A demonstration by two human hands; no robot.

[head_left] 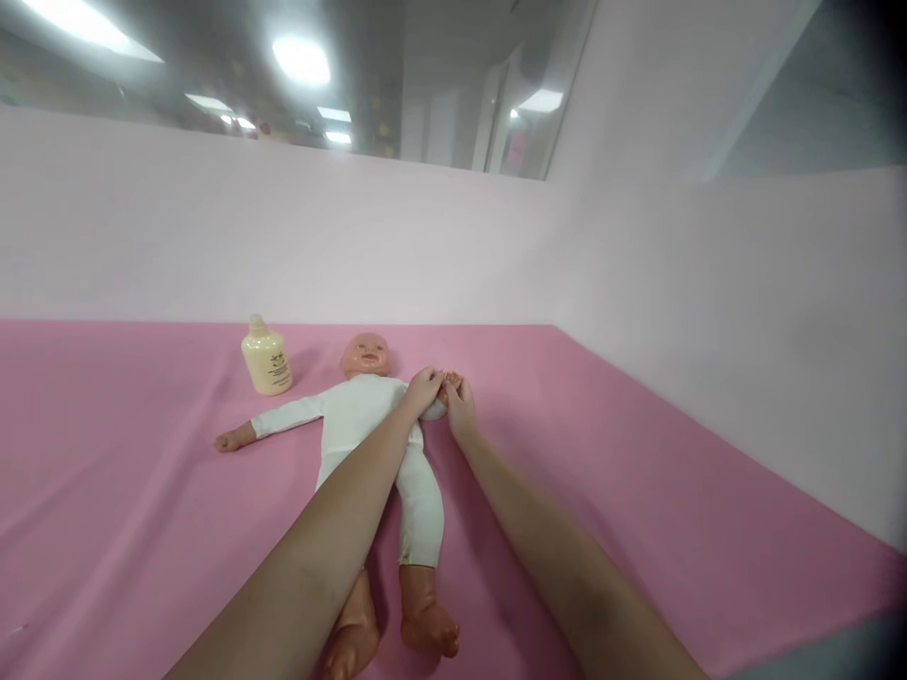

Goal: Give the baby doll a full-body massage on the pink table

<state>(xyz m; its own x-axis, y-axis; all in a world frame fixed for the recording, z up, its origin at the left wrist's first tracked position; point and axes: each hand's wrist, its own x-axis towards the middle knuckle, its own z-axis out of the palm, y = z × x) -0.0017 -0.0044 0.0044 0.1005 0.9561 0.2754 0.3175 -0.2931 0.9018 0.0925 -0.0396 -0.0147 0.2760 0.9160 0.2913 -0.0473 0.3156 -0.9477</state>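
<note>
A baby doll (pixel 361 408) with a white cloth body lies on its back, its head toward the wall and its feet toward me. My left hand (pixel 425 389) reaches across its body and is closed around the doll's arm on the right side, near the wrist. Just beside it, my right hand (pixel 460 404) pinches the small doll hand (pixel 452 380) at the end of that same arm. My fingers partly hide the doll's hand. The doll's other arm (pixel 287 416) stretches out to the left. My left forearm covers part of one leg.
A cream-coloured bottle (pixel 267 359) with dark print stands left of the doll's head. Pink covering (pixel 128 529) with a few creases lies under everything. White walls (pixel 283 236) rise behind and on the right, with glass (pixel 354 57) above reflecting ceiling lights.
</note>
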